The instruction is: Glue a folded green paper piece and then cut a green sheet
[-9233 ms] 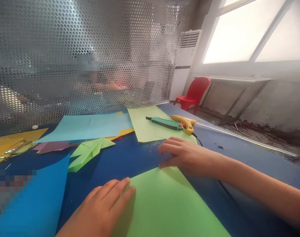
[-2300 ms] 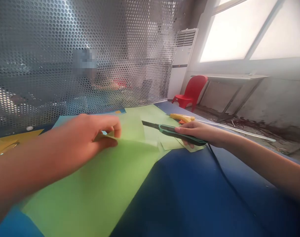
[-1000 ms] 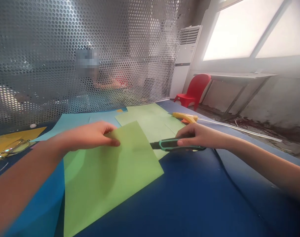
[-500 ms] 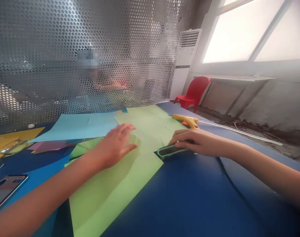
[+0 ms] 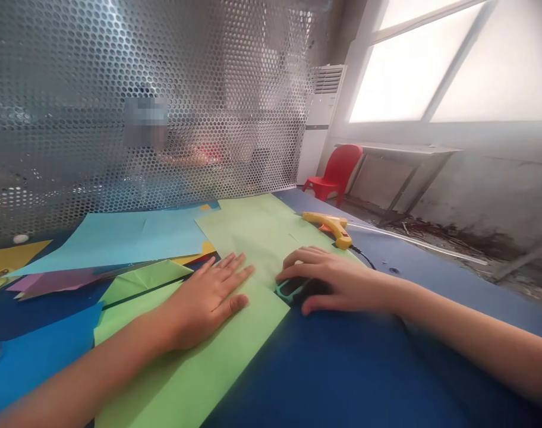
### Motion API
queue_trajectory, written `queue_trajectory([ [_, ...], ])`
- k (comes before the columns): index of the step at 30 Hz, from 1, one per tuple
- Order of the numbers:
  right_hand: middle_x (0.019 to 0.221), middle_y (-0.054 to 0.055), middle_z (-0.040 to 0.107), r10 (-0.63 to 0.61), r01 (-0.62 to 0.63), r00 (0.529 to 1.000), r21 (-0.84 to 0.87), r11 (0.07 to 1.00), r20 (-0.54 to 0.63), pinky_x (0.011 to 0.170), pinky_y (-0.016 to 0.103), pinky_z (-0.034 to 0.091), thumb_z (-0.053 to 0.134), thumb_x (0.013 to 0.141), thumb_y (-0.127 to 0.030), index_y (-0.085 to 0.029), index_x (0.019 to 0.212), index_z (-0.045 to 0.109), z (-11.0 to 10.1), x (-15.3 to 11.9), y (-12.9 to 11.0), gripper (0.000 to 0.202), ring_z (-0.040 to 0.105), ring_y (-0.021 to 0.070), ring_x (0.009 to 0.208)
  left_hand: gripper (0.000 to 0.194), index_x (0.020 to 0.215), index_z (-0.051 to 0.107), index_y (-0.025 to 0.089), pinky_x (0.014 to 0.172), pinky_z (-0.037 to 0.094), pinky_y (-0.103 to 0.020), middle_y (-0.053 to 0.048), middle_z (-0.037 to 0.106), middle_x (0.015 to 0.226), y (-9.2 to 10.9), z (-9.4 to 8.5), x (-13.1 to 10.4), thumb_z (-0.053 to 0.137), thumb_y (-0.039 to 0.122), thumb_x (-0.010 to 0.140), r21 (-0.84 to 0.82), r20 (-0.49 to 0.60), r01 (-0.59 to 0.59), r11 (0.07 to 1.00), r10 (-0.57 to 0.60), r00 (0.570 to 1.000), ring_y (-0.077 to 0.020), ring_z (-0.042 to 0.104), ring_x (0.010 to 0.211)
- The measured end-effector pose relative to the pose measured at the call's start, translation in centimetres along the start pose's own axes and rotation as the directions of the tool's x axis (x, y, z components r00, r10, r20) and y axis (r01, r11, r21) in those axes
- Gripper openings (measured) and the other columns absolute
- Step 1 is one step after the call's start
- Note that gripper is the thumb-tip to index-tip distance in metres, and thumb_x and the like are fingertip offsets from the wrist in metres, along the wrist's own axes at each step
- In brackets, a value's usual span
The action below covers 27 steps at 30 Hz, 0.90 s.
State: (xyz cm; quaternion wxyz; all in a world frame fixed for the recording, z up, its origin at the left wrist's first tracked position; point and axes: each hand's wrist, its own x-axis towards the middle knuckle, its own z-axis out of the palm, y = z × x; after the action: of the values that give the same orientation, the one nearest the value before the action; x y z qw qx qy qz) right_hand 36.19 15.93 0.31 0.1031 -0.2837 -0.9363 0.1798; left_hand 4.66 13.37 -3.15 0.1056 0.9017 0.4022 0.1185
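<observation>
table (image 5: pixel 337 374), glue gun (image 5: pixel 328 224) beyond cutter (image 5: pixel 293 289)

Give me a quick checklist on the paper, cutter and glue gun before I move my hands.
1. Green sheet held down: ok, left hand lies palm down on it.
2. Left hand apart from cutter: ok.
3. Firm grip on cutter: cannot tell, right hand hides much of it.
4. Blade retracted: cannot tell, no blade shows.
5. Glue gun clear of both hands: ok, beyond them.
6. Glue gun cold: cannot tell.
</observation>
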Motion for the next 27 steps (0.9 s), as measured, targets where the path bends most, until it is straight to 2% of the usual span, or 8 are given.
queue_trajectory([
  [3,0.127,0.014,0.069,-0.026,0.027,1.0,-0.014,1.0,0.008,0.104,0.047,0.051,0.053,0.106,-0.066,-0.022,0.132,0.071,0.0,0.0,-0.1,0.055,0.065,0.0299,0.119,0.053,0.154,0.053,0.028,0.122,0.04,-0.067,-0.012,0.045,0.166,-0.6,0.8,-0.1,0.068,0.041,0.105,0.008,-0.03,-0.015,1.0,0.015,0.999,-0.0363,0.049,0.148],
  [8,0.122,0.015,0.071,-0.052,0.053,0.998,-0.041,0.998,0.022,0.097,0.043,0.053,0.041,0.112,-0.062,-0.017,0.131,0.067,-0.6,-0.2,-0.5,0.055,0.066,0.0275,0.115,0.056,0.156,0.051,0.028,0.123,0.038,-0.068,-0.012,0.044,0.168,-1.3,1.5,-0.3,0.068,0.042,0.105,0.013,-0.044,-0.04,0.999,0.041,0.998,-0.0372,0.047,0.15],
  [16,0.115,0.012,0.072,-0.078,0.081,0.996,-0.079,0.994,0.039,0.091,0.039,0.054,0.034,0.116,-0.056,-0.019,0.125,0.066,-1.2,-0.4,-1.4,0.05,0.068,0.0242,0.106,0.058,0.158,0.048,0.029,0.124,0.036,-0.07,-0.012,0.041,0.17,-1.5,1.6,-0.3,0.067,0.042,0.105,-0.001,-0.035,-0.043,0.999,0.043,0.998,-0.038,0.045,0.152],
  [22,0.103,0.012,0.072,-0.136,0.135,0.991,-0.155,0.979,0.008,0.082,0.036,0.052,0.019,0.116,-0.057,-0.017,0.12,0.065,-0.9,-0.2,-1.4,0.062,0.068,0.0227,0.091,0.059,0.159,0.047,0.03,0.125,0.033,-0.071,-0.012,0.039,0.171,-1.3,1.6,-0.3,0.067,0.043,0.105,-0.021,-0.037,-0.033,0.999,0.033,0.999,-0.0385,0.042,0.154],
  [27,0.089,0.01,0.07,-0.172,0.164,0.985,-0.269,0.949,-0.006,0.072,0.035,0.047,0.012,0.116,-0.057,-0.018,0.112,0.067,-0.8,-0.3,-1.4,0.068,0.062,0.0216,0.077,0.057,0.161,0.046,0.03,0.129,0.022,-0.073,-0.011,0.037,0.173,-0.4,1.0,-0.3,0.064,0.041,0.107,-0.064,-0.015,-0.092,0.994,0.091,0.996,-0.0383,0.035,0.159],
])
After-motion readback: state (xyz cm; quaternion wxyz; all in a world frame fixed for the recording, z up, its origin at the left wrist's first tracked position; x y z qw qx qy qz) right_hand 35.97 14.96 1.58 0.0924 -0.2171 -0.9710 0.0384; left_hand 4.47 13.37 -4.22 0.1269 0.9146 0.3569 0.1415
